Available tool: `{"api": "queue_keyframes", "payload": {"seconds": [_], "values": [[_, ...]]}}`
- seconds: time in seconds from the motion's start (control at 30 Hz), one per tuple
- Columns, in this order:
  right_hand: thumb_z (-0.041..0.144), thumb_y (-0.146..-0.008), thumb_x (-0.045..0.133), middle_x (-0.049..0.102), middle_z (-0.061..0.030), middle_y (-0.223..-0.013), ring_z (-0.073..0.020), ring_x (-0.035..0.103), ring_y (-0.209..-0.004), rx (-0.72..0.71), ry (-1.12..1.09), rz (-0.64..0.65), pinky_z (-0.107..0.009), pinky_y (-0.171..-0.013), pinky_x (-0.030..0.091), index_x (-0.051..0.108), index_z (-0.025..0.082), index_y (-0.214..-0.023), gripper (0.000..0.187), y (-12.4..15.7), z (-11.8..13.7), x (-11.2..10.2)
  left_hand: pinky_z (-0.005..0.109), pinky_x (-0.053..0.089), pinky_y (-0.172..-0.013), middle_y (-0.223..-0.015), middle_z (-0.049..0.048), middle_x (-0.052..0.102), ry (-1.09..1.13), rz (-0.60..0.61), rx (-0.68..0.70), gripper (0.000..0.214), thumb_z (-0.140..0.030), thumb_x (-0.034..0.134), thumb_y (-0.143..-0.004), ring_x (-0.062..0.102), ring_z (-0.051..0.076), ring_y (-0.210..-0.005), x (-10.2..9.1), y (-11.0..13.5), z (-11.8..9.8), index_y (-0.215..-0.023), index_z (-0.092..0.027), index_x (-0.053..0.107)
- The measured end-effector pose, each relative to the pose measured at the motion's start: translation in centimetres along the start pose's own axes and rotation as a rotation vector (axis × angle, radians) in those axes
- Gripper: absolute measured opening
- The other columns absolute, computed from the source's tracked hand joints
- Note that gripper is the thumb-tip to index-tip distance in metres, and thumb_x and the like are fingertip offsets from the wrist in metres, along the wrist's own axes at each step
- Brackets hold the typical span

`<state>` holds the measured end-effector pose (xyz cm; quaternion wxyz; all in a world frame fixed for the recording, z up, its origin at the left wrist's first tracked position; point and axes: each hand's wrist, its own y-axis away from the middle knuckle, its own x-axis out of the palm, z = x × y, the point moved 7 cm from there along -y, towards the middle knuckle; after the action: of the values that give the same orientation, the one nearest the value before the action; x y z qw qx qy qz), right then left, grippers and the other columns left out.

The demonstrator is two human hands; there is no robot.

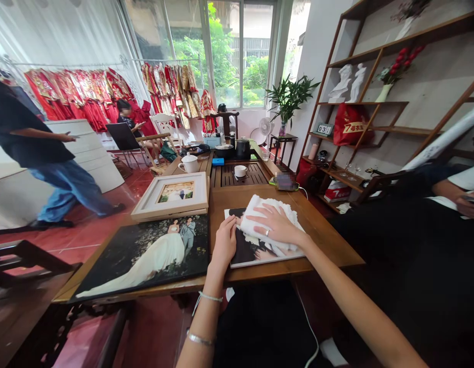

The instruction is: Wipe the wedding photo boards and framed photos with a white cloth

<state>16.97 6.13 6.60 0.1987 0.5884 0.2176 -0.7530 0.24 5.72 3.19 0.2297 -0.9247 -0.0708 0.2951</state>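
A photo panel with a dark picture and pale edges lies flat on the wooden table, right in front of me. My left hand is closed at its left edge, fingertips resting near the upper corner. On top of the panel is a bunched white cloth that covers much of the picture. My right hand lies flat over this cloth with its fingers spread, a ring on one of them. To the left, a large wedding photo print shows a couple, the bride in a long white dress.
A white-framed photo lies behind the large print. Farther back are a white teapot, a tea tray and a small cup. A person in black sits close on my right; another person walks at left.
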Motion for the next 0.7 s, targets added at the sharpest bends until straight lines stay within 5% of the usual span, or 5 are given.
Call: {"api": "queue_keyframes", "payload": {"seconds": [0.23, 0.33, 0.7], "values": [[0.065, -0.072, 0.069, 0.034, -0.0043, -0.155, -0.0375, 0.017, -0.143, -0.242, -0.003, 0.024, -0.067, -0.111, 0.002, 0.042, 0.041, -0.143, 0.08, 5.9, 4.3, 0.6, 0.044, 0.044, -0.108, -0.126, 0.0139, 0.066, 0.007, 0.011, -0.001, 0.031, -0.013, 0.045, -0.09, 0.061, 0.023, -0.12, -0.1, 0.0, -0.3, -0.109, -0.015, 0.07], [0.055, -0.074, 0.071, 0.032, -0.0026, -0.156, -0.0345, 0.016, -0.144, -0.245, -0.011, 0.036, -0.064, -0.113, 0.001, 0.04, 0.04, -0.145, 0.079, 6.5, 4.1, 0.6, 0.045, 0.044, -0.109, -0.127, 0.0137, 0.066, -0.001, 0.018, 0.0, 0.031, -0.013, 0.045, -0.09, 0.061, 0.023, -0.12, -0.2, 0.0, -0.5, -0.109, -0.016, 0.069], [0.052, -0.085, 0.056, 0.035, -0.004, -0.155, -0.0362, 0.019, -0.143, -0.041, 0.019, 0.029, -0.068, -0.109, 0.01, 0.042, 0.037, -0.144, 0.063, -2.0, -0.7, 0.2, 0.044, 0.043, -0.109, -0.125, 0.0121, 0.067, -0.003, 0.016, 0.003, 0.03, -0.013, 0.047, -0.089, 0.061, 0.023, -0.12, -0.1, -0.1, -0.1, -0.108, -0.018, 0.07]]}}
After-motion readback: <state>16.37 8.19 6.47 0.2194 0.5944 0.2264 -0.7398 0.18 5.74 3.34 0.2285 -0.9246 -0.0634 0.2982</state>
